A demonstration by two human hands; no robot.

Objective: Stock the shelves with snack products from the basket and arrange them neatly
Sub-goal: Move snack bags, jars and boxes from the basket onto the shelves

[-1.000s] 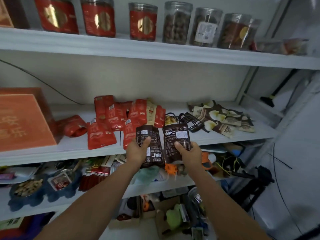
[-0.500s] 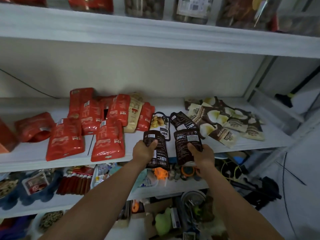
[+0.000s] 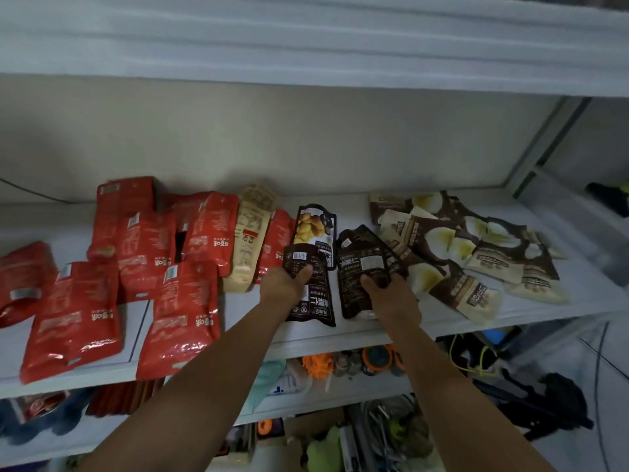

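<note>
While both arms stretch forward, left hand (image 3: 284, 289) grips one dark pouch (image 3: 313, 301), thumb on top, and right hand (image 3: 394, 301) grips a second dark pouch (image 3: 354, 284), both low at the shelf (image 3: 245, 311) front. Further back: red packs (image 3: 180, 301) left, brown-and-cream packs (image 3: 476, 267) right.

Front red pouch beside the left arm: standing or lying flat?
Lying flat: the red pouch shows its whole printed face upward on the shelf.

One head camera, worn by the person, looks forward and down, close on the shelf's (image 3: 340, 338) front edge.
</note>
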